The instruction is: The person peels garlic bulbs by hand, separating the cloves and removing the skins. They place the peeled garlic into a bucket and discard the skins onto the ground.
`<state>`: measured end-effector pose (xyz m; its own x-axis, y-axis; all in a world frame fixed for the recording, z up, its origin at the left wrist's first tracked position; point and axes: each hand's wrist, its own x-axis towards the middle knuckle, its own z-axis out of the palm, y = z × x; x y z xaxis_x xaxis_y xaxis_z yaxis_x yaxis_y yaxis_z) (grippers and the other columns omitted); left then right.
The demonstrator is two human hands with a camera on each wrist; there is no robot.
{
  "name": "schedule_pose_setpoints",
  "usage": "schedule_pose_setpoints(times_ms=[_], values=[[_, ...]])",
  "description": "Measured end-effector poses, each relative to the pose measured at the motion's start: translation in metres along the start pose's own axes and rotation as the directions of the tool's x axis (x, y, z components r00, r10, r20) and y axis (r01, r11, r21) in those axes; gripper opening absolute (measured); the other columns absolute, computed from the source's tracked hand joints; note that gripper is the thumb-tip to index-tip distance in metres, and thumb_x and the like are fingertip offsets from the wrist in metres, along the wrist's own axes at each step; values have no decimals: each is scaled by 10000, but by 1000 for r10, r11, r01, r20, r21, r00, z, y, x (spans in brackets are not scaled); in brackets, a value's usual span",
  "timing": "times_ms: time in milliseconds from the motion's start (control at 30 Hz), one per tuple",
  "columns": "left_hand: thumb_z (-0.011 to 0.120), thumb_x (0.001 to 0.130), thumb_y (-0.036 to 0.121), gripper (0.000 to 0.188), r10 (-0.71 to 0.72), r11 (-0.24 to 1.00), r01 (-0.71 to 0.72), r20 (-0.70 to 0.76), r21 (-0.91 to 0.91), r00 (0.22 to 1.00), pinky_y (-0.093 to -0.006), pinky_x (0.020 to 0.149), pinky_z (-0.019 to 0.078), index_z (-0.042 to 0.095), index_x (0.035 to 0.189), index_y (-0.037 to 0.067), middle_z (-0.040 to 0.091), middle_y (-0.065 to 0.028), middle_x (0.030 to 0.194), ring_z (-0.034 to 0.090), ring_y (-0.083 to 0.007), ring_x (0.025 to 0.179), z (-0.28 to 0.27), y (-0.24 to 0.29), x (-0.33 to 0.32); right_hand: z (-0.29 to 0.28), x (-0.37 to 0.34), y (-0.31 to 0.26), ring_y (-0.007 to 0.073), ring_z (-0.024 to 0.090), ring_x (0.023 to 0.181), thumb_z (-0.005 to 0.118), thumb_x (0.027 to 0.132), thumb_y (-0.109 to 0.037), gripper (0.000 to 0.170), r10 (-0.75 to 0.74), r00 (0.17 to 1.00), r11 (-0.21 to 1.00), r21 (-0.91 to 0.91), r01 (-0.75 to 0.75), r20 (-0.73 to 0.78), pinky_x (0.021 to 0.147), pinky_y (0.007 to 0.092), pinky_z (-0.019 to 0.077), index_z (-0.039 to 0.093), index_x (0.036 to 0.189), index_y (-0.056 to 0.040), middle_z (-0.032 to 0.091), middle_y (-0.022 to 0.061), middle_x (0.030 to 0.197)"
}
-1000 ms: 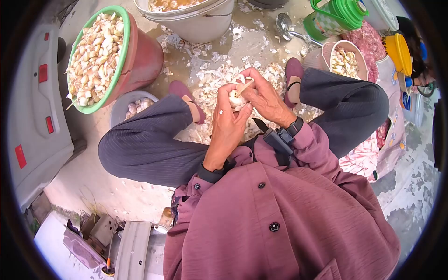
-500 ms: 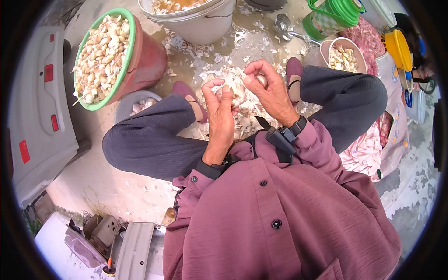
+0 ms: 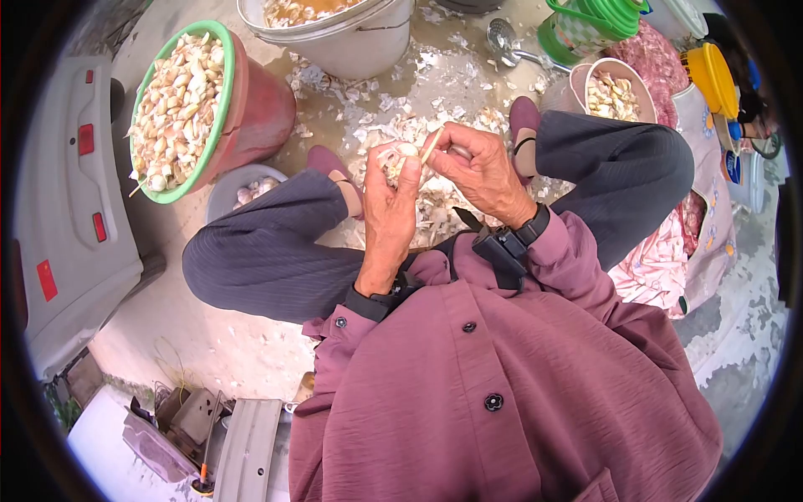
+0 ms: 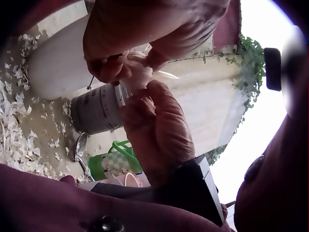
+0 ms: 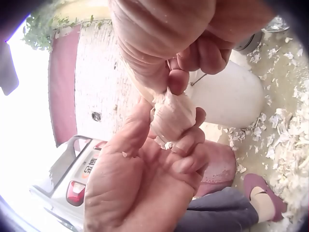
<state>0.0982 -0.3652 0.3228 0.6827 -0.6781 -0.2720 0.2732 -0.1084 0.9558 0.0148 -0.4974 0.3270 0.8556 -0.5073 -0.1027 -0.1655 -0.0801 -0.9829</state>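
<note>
My left hand [image 3: 389, 209] holds a partly broken garlic bulb [image 5: 174, 118] between thumb and curled fingers, its papery white skin showing. Against it, my right hand [image 3: 485, 176] pinches the bulb's pale dry stalk [image 3: 432, 145] with thumb and forefinger. A whitish rounded piece, like a clove [image 3: 459, 151], shows within the right hand's curled fingers. In the right wrist view the right fingertips [image 5: 178, 82] are right at the top of the bulb. Below both hands lies a heap of garlic skins [image 3: 439, 213] on the ground, between the feet.
At left stands a green-rimmed red bucket [image 3: 255, 125] full of cloves, with a grey basin [image 3: 222, 197] of bulbs beside it. A white bucket [image 3: 360, 50] is ahead. To the right are a pink container [image 3: 565, 96] with cloves, a skimmer [image 3: 502, 42] and a green basket [image 3: 577, 33].
Half a second ago the hands were apart, the right with a clove in its fingers. Now the right hand has come back left to the bulb and pinches its stalk.
</note>
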Motion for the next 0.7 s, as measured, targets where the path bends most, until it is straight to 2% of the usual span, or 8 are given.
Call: schedule_pose_setpoints(times_ms=[100,233,300,367,433,533,600,700], values=[[555,987,249,320,-30,997,35,84,-64,996,-222,728,403,476,1225,49,571,-41,1002,490,-80,843,-2,0,0,2,4,9,84,535,707,636,881,-113,122,-85,992,992,-99,76,-92,667,265,484,600,920,-3,588,25,752],[571,978,241,301,-95,984,107,85,-145,992,-191,666,371,487,1205,62,559,-5,958,463,-37,792,0,11,-5,-5,9,33,93,519,679,660,882,-170,176,-12,994,999,-35,8,-107,634,263,466,604,952,-19,553,23,721],[566,978,233,267,-165,947,154,-15,-281,986,-197,641,366,492,1169,62,533,20,903,456,-27,782,-3,4,-2,-13,6,27,106,496,647,690,871,-254,244,96,991,948,-294,-118,-88,602,276,444,613,935,-32,512,20,687],[534,980,189,204,-178,943,170,-2,-286,984,-216,677,400,509,1140,65,552,-5,988,492,-47,829,-9,-3,0,-10,5,29,120,479,618,693,867,-318,299,76,990,978,-183,-98,-122,568,293,417,605,961,-49,482,27,665],[502,983,146,151,-194,937,189,15,-295,981,-236,714,433,527,1111,69,571,-30,1073,527,-66,875,-7,-5,1,-6,3,7,140,489,608,657,890,-347,328,-135,990,987,-86,138,40,574,299,418,575,1032,-62,505,41,670],[452,987,159,183,-166,955,156,-21,-253,986,-292,739,431,524,1109,43,572,-81,1023,540,-138,876,1,0,1,-4,7,6,163,511,618,610,912,-345,316,-38,978,995,-80,56,203,599,313,430,520,1021,-63,548,64,684],[402,986,183,224,94,924,-57,-83,377,992,-349,765,409,509,1083,11,544,-134,951,525,-223,855,1,4,2,1,7,-2,170,524,623,584,922,-278,266,52,967,999,-24,-47,249,604,333,436,464,993,-51,569,74,660],[371,985,206,257,70,959,-19,-170,283,983,-384,777,384,493,1052,-9,514,-165,909,492,-274,824,10,11,3,14,2,6,179,530,616,546,937,-234,237,-35,987,999,7,34,160,601,335,436,440,1019,-39,585,100,675]])
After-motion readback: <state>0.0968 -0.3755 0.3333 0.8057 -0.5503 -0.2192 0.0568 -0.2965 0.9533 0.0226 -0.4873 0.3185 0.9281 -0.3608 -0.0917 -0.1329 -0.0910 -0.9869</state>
